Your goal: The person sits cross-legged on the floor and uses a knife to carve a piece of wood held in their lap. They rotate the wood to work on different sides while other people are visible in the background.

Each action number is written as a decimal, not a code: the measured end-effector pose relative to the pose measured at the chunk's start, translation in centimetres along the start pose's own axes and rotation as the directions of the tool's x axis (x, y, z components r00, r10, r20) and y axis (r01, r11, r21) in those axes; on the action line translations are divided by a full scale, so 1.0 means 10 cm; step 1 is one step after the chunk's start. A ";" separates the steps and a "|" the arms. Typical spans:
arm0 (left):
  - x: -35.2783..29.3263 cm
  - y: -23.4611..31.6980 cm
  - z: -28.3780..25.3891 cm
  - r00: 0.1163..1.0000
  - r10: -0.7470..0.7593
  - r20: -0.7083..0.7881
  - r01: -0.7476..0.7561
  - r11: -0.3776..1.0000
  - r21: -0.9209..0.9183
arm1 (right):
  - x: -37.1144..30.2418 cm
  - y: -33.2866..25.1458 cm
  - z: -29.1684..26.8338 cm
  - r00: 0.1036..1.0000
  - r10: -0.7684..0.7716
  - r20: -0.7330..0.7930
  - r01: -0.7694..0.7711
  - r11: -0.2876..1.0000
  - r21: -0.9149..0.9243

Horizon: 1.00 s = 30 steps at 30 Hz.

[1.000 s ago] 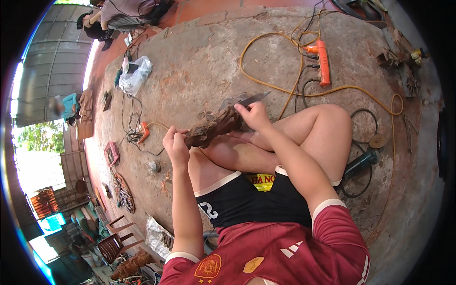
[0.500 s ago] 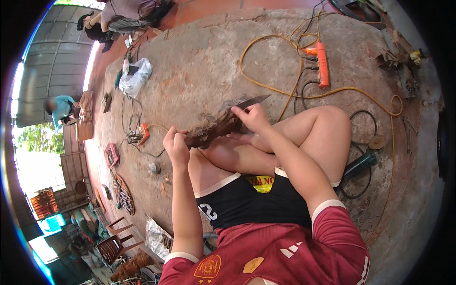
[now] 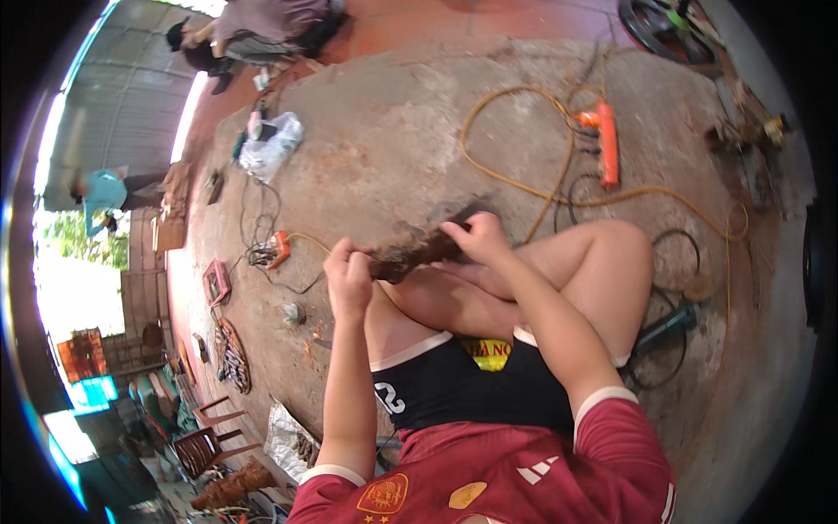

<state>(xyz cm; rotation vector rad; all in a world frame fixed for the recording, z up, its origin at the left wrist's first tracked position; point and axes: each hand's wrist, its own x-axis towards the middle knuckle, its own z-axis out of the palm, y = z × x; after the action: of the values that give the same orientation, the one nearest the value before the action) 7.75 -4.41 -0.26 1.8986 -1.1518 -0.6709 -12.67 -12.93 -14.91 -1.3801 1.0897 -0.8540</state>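
Both my hands hold a long, rough brown piece of carved wood above my crossed legs. It slants up toward the right, with knobbly relief on its surface. My left hand is closed round its lower left end. At the upper right end, my right hand is closed with the thumb along the piece. A dark, narrow pointed part shows beside the right fingers, but blur hides whether it belongs to the wood or is a separate blade.
On the concrete floor lie an orange power strip with a yellow cord, a clear plastic bag, a smaller orange socket block and a pink basket. A dark green power tool lies beside my right knee. Two people are farther off at left.
The wood has rolled or tilted in my hands, and its pointed end now shows less and looks blurred. The whole view has shifted, so the surroundings sit farther right and lower.
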 end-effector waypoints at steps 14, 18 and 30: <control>0.00 -0.06 0.05 0.976 0.177 -0.129 -0.171 0.984 0.059 | 0.09 0.18 -0.16 0.983 0.062 -0.175 -0.050 0.996 0.071; -0.07 -0.09 0.01 0.974 0.182 -0.135 -0.177 0.983 0.049 | -0.02 -0.05 -0.06 0.996 0.079 -0.051 -0.066 0.973 0.219; -0.10 0.01 0.06 0.944 0.302 -0.130 -0.297 0.953 0.058 | -0.09 -0.15 -0.06 0.998 0.071 -0.004 -0.069 0.989 0.133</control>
<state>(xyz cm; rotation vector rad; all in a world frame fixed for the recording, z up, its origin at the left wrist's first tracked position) 6.84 -3.77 -0.46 1.7208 -1.3351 -0.3474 -13.28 -12.38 -13.26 -1.2219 1.0622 -0.8661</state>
